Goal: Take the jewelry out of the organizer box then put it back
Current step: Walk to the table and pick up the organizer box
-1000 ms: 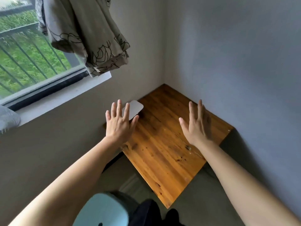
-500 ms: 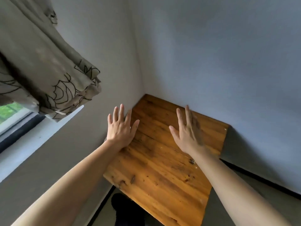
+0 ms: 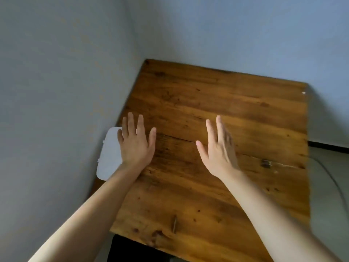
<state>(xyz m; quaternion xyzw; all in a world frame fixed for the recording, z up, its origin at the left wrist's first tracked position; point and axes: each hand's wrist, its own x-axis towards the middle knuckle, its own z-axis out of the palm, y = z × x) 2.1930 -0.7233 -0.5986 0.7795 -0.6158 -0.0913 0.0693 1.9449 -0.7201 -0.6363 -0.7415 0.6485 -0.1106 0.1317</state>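
Note:
A flat white box with rounded corners (image 3: 109,154), the organizer, lies shut at the left edge of the wooden table (image 3: 236,114), against the wall. My left hand (image 3: 135,142) hovers palm down with fingers spread, covering the box's right side. My right hand (image 3: 219,148) is held flat and open above the middle of the table, holding nothing. No jewelry is visible.
The table stands in a corner between two pale blue-grey walls. A grey floor and a thin cable (image 3: 332,178) show to the right of the table. A dark gap (image 3: 132,250) lies under the table's near edge.
The view has swung right and down: the window and hanging patterned cloth have left the frame, and the white box shows again beside my left hand. Both hands stay spread above the table.

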